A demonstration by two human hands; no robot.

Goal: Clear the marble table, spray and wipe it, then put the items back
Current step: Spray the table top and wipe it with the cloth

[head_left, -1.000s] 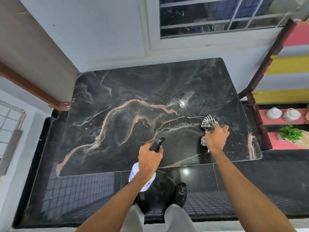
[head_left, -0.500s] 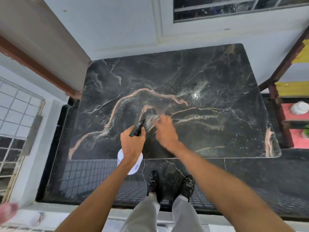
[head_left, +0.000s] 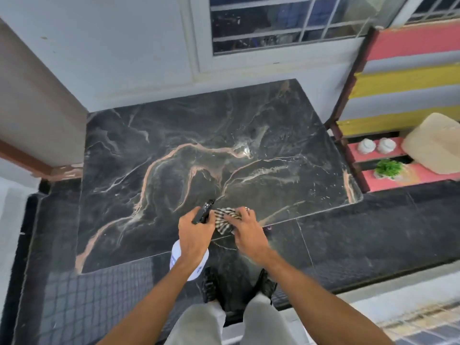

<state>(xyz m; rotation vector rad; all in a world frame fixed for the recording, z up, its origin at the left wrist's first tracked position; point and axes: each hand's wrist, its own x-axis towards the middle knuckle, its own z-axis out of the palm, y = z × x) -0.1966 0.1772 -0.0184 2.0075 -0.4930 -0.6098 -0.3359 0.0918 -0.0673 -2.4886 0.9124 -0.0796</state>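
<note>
Window [head_left: 281, 23]: barred panes in a white frame, set in the white wall behind.
Shelf unit [head_left: 408, 95]: painted pink and yellow bands on a dark frame, at right.
White jars [head_left: 366, 146]: two, side by side on a pink shelf.
Green plant [head_left: 388, 168]: on the shelf below the jars.
Cream container [head_left: 435, 143]: tilted, just right of the jars.
Floor [head_left: 373, 232]: glossy black tile.
Shoes [head_left: 211, 285]: dark pair on the floor.

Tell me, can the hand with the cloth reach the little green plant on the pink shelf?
Probably not from here. The right hand holds the cloth at the near edge of the marble table, and the green plant sits beyond the table's far right corner. Nothing blocks it; the person would have to step over.
</note>
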